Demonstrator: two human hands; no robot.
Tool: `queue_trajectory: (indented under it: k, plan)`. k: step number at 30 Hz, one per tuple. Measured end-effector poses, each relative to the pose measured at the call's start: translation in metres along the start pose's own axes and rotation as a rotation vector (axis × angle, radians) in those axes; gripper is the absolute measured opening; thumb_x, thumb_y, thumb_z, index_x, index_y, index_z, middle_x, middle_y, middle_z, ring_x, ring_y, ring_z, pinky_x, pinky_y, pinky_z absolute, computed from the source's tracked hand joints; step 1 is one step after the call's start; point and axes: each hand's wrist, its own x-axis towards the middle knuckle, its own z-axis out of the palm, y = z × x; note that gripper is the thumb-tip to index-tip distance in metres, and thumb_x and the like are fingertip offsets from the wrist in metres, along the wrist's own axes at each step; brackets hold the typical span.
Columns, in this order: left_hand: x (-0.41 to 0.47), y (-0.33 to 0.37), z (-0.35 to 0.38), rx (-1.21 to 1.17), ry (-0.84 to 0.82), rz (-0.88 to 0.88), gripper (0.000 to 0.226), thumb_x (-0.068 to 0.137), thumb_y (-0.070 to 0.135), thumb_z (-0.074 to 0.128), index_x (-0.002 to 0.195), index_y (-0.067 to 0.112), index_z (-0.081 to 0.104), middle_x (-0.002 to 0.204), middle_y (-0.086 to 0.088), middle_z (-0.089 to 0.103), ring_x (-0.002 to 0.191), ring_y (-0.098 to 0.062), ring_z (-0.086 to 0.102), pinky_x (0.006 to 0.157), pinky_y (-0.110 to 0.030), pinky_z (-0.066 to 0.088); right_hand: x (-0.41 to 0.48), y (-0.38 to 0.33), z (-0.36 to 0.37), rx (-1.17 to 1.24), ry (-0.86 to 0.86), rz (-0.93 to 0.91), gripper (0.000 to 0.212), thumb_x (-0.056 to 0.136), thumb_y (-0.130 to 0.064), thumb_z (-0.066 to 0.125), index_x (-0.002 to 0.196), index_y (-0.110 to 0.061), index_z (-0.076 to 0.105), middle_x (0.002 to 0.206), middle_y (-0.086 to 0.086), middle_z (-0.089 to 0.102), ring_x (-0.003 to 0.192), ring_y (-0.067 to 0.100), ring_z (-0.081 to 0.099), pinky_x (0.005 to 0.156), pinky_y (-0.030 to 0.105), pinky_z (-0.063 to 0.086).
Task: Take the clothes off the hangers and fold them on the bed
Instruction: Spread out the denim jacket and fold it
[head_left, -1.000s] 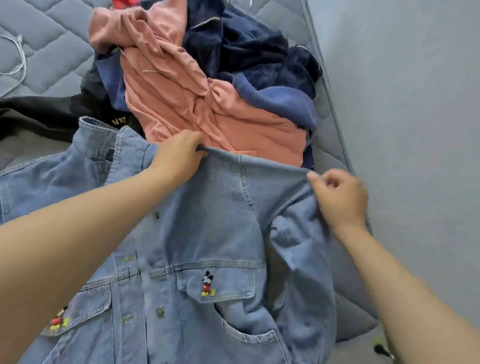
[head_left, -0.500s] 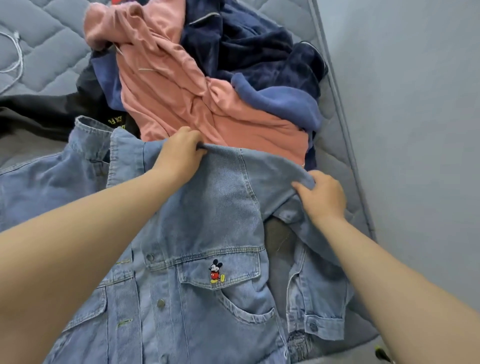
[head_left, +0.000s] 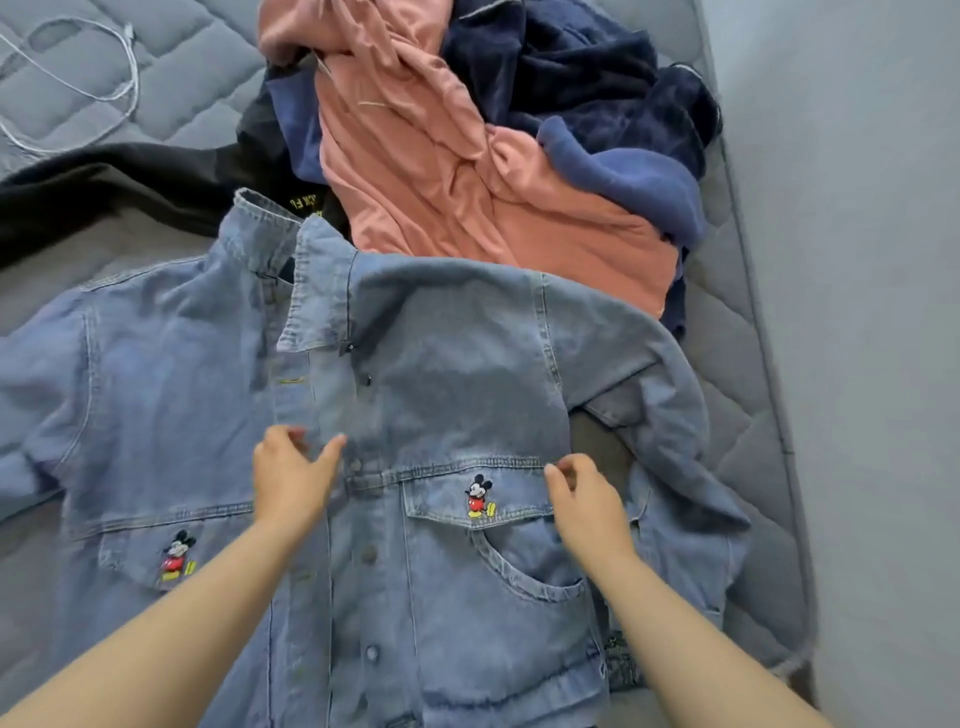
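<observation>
Left hand (head_left: 291, 480), right hand (head_left: 587, 501) — over jacket (head_left: 457, 374)

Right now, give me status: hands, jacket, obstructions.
Left hand open over denim jacket front; right hand loosely curled beside chest pocket, holding nothing. Jacket spread face-up on bed. Unfolded clothes pile crowds its collar side.

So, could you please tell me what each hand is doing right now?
Left hand: open, fingers spread over the denim jacket.
Right hand: fingers curled at the denim jacket; whether they pinch it cannot be told.
</observation>
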Motion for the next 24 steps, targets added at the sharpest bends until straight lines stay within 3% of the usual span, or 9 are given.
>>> queue_trajectory:
  k: [3,6,8,10,11,14,18,22,24]
  plan:
    - [-0.021,-0.039,0.009,-0.035,-0.22,-0.085,0.048,0.083,0.045,0.069,0.114,0.011,0.054,0.095,0.0,0.063,0.085,-0.016,0.056,0.076,-0.034,0.045,-0.013,0.008,0.019,0.031,0.076,0.052,0.029,0.102,-0.03,0.042,0.119,-0.01,0.055,0.119,0.012,0.055,0.111,0.029,0.05,0.086,0.036,0.038]
    - [-0.035,-0.05,0.02,-0.188,-0.378,-0.135,0.043,0.085,0.038,0.07,0.11,0.009,0.051,0.095,-0.007,0.065,0.09,-0.024,0.064,0.086,-0.045,0.053,-0.024,0.011,0.03,0.095,0.123,0.077,0.035,0.101,-0.027,0.044,0.131,-0.01,0.047,0.131,0.016,0.044,0.115,0.031,0.048,0.089,0.035,0.036]
    - [-0.04,-0.05,0.022,-0.178,-0.393,-0.124,0.033,0.084,0.036,0.071,0.095,0.009,0.056,0.082,-0.001,0.06,0.078,-0.021,0.06,0.073,-0.036,0.053,-0.03,0.014,0.036,0.152,0.148,0.117,0.043,0.101,-0.029,0.044,0.14,-0.01,0.038,0.138,0.015,0.041,0.117,0.032,0.049,0.084,0.032,0.034]
    - [-0.042,-0.052,0.022,-0.068,-0.411,-0.061,0.037,0.086,0.038,0.069,0.069,0.014,0.045,0.062,0.003,0.043,0.059,-0.016,0.043,0.053,-0.028,0.034,-0.035,0.02,0.041,0.169,0.134,0.178,0.049,0.101,-0.032,0.044,0.143,-0.009,0.032,0.134,0.015,0.048,0.117,0.035,0.051,0.084,0.034,0.037]
    - [-0.043,-0.053,0.021,-0.04,-0.415,-0.038,0.043,0.088,0.037,0.065,0.065,0.015,0.037,0.059,0.001,0.037,0.056,-0.016,0.035,0.052,-0.029,0.026,-0.037,0.024,0.043,0.162,0.107,0.193,0.047,0.1,-0.034,0.044,0.14,-0.009,0.037,0.125,0.013,0.055,0.112,0.035,0.053,0.081,0.035,0.039]
    - [-0.045,-0.059,0.017,-0.077,-0.373,-0.05,0.038,0.098,0.031,0.05,0.07,0.013,0.03,0.067,-0.004,0.034,0.059,-0.017,0.031,0.054,-0.033,0.02,-0.044,0.036,0.046,0.183,-0.005,0.177,0.034,0.092,-0.043,0.057,0.1,-0.009,0.055,0.089,0.002,0.06,0.088,0.028,0.056,0.068,0.036,0.041]
    - [-0.051,-0.089,0.005,-0.076,-0.262,-0.072,0.032,0.101,0.033,0.043,0.08,0.009,0.036,0.077,-0.008,0.043,0.068,-0.022,0.04,0.057,-0.035,0.027,-0.056,0.054,0.043,0.076,-0.178,0.202,0.053,0.079,-0.053,0.071,0.115,-0.018,0.053,0.107,-0.001,0.057,0.098,0.02,0.055,0.077,0.029,0.037]
    - [-0.066,-0.12,-0.004,-0.225,-0.542,-0.251,0.043,0.091,0.043,0.058,0.074,0.012,0.035,0.068,-0.001,0.039,0.064,-0.016,0.045,0.063,-0.032,0.05,-0.081,0.082,0.044,-0.02,-0.307,0.282,0.045,0.075,-0.054,0.075,0.091,-0.018,0.054,0.093,0.001,0.056,0.088,0.021,0.055,0.068,0.031,0.037]
    - [-0.077,-0.131,-0.003,-0.27,-0.67,-0.326,0.031,0.089,0.035,0.065,0.078,0.011,0.049,0.071,-0.001,0.053,0.067,-0.012,0.056,0.066,-0.035,0.054,-0.093,0.095,0.047,-0.001,-0.308,0.252,0.043,0.076,-0.049,0.076,0.073,-0.013,0.054,0.078,0.005,0.061,0.077,0.023,0.059,0.061,0.031,0.036]
